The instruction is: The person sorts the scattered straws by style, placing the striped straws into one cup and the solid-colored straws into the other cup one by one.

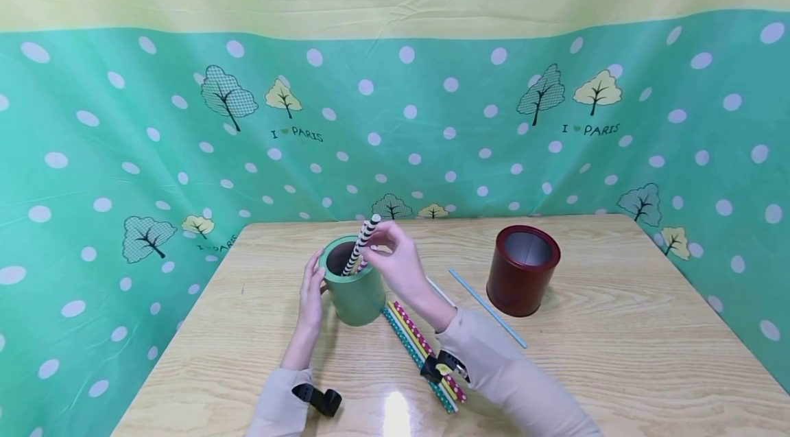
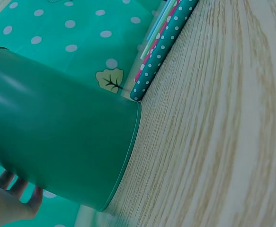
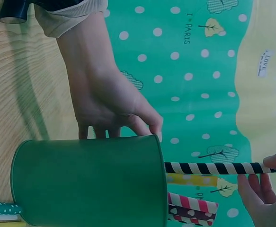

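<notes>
Near edge: light sleeves, left (image 1: 280,403) and right (image 1: 518,375), each with a black wrist device, left (image 1: 332,403) and right (image 1: 430,370). Bench (image 1: 247,300) was pale wood grain.

Past the left device lay a loose bundle, running obliquely away under the right device: teal dotted straws (image 1: 410,346), a yellow straw (image 1: 410,333) and magenta dotted straws (image 1: 420,337). Their far ends lay at the base of the green can (image 1: 354,300); contact could not be confirmed.

Green can stood upright on the bench, left of centre. Left hand (image 1: 311,293) held it from the left, fingers curved against the outer wall, thumb at the rim. Right hand (image 1: 398,262) was above the right side of the opening; its fingers were clamped on the upper part of a black-and-white striped straw (image 3: 213,168), whose lower end was inside the can. Also projecting from the mouth: a yellow dotted straw (image 3: 192,179) and a pink-and-white striped straw (image 3: 192,202).

Right of the right wrist: a white straw (image 1: 441,291), partly hidden by the arm, then a light blue straw (image 1: 487,308) lying diagonally. Beyond its middle stood an upright dark red can (image 1: 521,286), mouth up.

Behind the bench hung a green and yellow curtain (image 1: 345,169) with pale dots and trees.
</notes>
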A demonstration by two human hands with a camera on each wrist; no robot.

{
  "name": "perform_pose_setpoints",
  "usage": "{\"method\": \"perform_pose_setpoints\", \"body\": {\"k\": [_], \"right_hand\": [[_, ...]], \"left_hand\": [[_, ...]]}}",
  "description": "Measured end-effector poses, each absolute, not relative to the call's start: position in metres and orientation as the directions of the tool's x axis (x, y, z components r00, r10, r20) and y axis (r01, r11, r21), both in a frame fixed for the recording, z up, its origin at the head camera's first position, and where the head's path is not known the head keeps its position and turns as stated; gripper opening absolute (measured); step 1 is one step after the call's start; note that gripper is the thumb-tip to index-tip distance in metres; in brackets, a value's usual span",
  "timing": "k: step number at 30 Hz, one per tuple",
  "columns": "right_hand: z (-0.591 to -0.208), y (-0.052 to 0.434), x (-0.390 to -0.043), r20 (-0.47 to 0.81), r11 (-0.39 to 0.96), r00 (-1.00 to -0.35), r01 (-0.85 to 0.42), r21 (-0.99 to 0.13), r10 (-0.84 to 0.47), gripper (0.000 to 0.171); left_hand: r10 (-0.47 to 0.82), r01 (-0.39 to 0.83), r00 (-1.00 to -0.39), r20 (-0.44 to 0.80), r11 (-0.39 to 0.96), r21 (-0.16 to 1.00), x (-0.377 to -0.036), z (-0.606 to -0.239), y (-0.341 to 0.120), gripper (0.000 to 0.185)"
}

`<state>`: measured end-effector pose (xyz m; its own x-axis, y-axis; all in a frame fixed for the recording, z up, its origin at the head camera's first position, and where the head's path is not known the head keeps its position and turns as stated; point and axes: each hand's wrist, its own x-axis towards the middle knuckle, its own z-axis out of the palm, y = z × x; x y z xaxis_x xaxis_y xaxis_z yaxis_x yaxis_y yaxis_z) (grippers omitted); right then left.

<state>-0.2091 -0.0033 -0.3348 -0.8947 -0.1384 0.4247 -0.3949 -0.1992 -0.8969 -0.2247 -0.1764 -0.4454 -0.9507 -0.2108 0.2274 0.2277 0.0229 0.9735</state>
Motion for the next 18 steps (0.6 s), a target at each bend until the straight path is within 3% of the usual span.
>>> {"method": "perform_pose_setpoints", "body": {"k": [9, 18], "right_hand": [[-0.325, -0.001, -0.2, 0.363, -0.141, -0.918, -0.343, -0.929, -0.159, 0.026], [-0.349, 0.007, -0.212, 0.359, -0.102, -0.921, -0.347, -0.932, -0.149, 0.026]], "left_hand": [[-0.208, 0.226, -0.953, 0.22, -0.006, 0.974, -0.225, -0.447, -0.176, 0.043], [-0.209, 0.238, -0.95, 0.231, -0.006, 0.971, -0.225, -0.446, -0.176, 0.044]]}}
